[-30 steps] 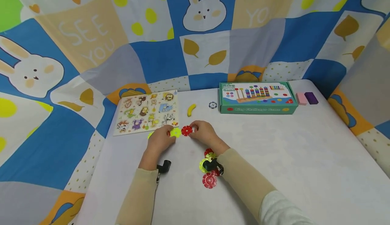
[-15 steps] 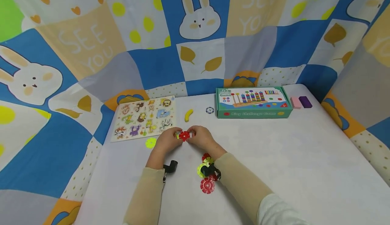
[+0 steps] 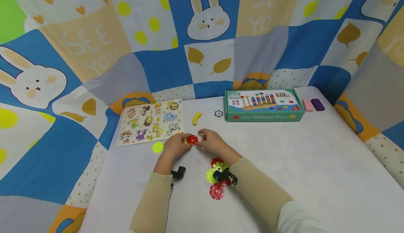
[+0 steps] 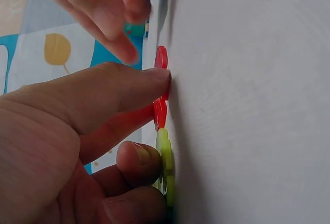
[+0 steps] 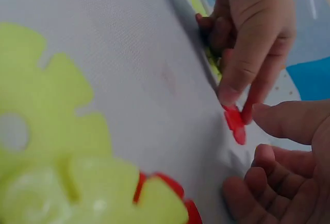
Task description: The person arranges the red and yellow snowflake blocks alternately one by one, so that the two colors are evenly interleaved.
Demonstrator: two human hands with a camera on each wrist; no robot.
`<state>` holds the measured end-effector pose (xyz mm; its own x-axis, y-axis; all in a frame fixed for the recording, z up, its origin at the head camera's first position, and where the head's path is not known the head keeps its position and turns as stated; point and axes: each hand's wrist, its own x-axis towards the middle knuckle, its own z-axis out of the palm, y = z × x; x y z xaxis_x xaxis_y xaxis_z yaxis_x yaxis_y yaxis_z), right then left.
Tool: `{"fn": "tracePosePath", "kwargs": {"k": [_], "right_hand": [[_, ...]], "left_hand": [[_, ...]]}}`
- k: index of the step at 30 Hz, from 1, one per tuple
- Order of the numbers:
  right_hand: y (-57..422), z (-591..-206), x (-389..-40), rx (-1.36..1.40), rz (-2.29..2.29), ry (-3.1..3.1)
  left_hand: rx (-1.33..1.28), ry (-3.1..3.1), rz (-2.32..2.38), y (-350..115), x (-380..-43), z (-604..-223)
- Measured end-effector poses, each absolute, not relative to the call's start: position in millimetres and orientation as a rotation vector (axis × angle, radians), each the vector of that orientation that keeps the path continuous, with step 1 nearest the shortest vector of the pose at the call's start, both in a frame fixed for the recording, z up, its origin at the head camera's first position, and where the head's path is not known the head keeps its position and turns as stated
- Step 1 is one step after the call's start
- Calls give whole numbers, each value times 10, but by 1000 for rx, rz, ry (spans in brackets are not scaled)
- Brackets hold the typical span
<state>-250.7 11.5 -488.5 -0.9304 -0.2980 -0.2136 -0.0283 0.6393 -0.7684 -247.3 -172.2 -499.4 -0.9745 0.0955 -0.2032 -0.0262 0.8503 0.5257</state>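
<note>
My left hand (image 3: 177, 145) pinches a red notched flower disc (image 3: 192, 139) between thumb and finger just above the white table. Behind it in the left wrist view, a yellow-green disc (image 4: 166, 157) lines up with the red one, partly covered by curled fingers; whether the two are joined I cannot tell. My right hand (image 3: 214, 142) is just right of the red disc, its thumb (image 5: 289, 121) and fingers parted with nothing between them. Another yellow-green disc (image 3: 157, 147) lies left of my left hand. Below my right wrist is a small group of red and yellow-green discs (image 3: 216, 191).
An animal puzzle board (image 3: 148, 123) lies at the back left. Behind the hands are a yellow banana-shaped piece (image 3: 196, 118) and a round chip (image 3: 218, 113). A green game box (image 3: 264, 106), a pink block (image 3: 307, 105) and a purple block (image 3: 317, 104) stand at the back right.
The two hands came together at the red disc, my left hand moving right. Since then my right hand has let go and drawn slightly away; the red disc stays in my left fingers.
</note>
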Motion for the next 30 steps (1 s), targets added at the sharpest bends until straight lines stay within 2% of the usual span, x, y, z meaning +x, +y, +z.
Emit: {"fn": "tracePosePath", "kwargs": {"k": [9, 16, 22, 30], "right_hand": [[355, -4605, -2244, -431, -1251, 2593], [590, -4537, -2044, -499, -1259, 2623], [766, -4554, -1891, -493, -1321, 2564], [910, -4770, -1653, -478, -1254, 2569]], "left_hand": [[45, 2808, 782, -1697, -2466, -4990], [7, 2797, 808, -1679, -2459, -4980], [24, 2816, 824, -1680, -2476, -4920], [25, 2797, 838, -1676, -2437, -4973]]}}
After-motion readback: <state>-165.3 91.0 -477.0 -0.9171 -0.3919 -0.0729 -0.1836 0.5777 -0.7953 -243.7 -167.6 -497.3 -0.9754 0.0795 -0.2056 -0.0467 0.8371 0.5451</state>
